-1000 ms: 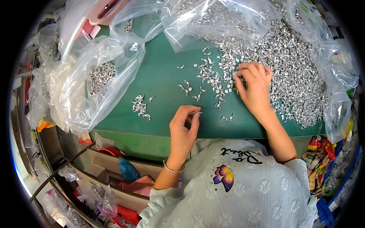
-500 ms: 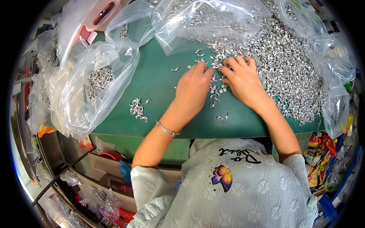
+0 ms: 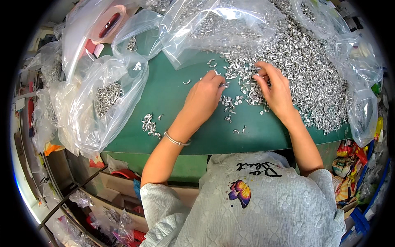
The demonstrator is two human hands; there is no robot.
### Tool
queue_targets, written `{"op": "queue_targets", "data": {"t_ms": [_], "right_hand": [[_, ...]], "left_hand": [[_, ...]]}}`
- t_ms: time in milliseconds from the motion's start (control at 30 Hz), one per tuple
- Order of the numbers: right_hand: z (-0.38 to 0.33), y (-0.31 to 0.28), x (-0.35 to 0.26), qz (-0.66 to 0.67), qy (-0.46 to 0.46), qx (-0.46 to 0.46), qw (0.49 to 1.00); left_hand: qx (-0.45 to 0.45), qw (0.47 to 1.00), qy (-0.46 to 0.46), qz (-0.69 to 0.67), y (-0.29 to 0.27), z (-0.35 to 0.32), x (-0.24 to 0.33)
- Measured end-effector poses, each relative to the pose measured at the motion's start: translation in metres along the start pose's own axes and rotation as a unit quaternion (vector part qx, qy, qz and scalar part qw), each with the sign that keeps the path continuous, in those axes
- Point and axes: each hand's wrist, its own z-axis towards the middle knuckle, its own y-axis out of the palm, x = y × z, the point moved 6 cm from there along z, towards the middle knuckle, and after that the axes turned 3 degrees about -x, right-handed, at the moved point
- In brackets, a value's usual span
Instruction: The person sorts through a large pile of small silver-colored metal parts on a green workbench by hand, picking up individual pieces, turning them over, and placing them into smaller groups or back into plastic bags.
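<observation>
My left hand (image 3: pixel 204 94), with a bangle (image 3: pixel 177 140) on its wrist, is over the green tabletop with its fingers pinched. Small silver curved metal pieces (image 3: pixel 224 85) show at its fingertips. At the edge of the heap, my right hand (image 3: pixel 276 90) has its thumb and fingers curled toward each other, and a small silver piece (image 3: pixel 258 72) shows between the tips. Loose pieces (image 3: pixel 228 106) lie scattered between my hands. The large heap of silver metal pieces (image 3: pixel 317 78) spreads behind and to the right of my right hand.
Clear plastic (image 3: pixel 177 45) lies across the back of the heap. On the left, a plastic bag (image 3: pixel 131 88) holds silver rings (image 3: pixel 109 96). A small cluster of pieces (image 3: pixel 149 124) lies at the front left. A pink container (image 3: pixel 116 26) stands at the back left.
My right hand has moved right and its fingers have curled closer together. My left hand has shifted slightly left, away from the right one. More loose pieces show between them.
</observation>
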Motion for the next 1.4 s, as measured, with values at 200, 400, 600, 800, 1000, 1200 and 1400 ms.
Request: {"op": "queue_targets", "data": {"t_ms": [200, 400, 600, 800, 1000, 1200, 1400], "right_hand": [[-0.009, 0.023, 0.015, 0.449, 0.282, -0.149, 0.835], [0.008, 0.043, -0.024, -0.190, -0.111, -0.084, 0.972], [0.016, 0.052, -0.022, -0.188, -0.143, -0.137, 0.962], [0.009, 0.038, -0.006, 0.605, 0.257, -0.195, 0.728], [-0.013, 0.055, -0.001, 0.605, 0.329, -0.230, 0.687], [-0.007, 0.045, -0.022, 0.368, 0.183, -0.236, 0.881], [-0.005, 0.029, -0.057, 0.036, -0.106, -0.199, 0.974]], "left_hand": [[-0.100, 0.768, -0.230, -0.589, 0.022, -0.027, -0.016], [-0.075, 0.772, -0.204, -0.597, 0.026, -0.035, -0.009], [0.015, 0.876, -0.163, -0.453, 0.018, -0.039, -0.009], [-0.010, 0.848, -0.197, -0.491, 0.015, -0.041, -0.007], [-0.044, 0.770, -0.237, -0.591, 0.018, -0.042, -0.004], [-0.031, 0.671, -0.246, -0.699, 0.030, -0.050, -0.005], [-0.020, 0.598, -0.217, -0.772, 0.042, -0.054, -0.004]]}}
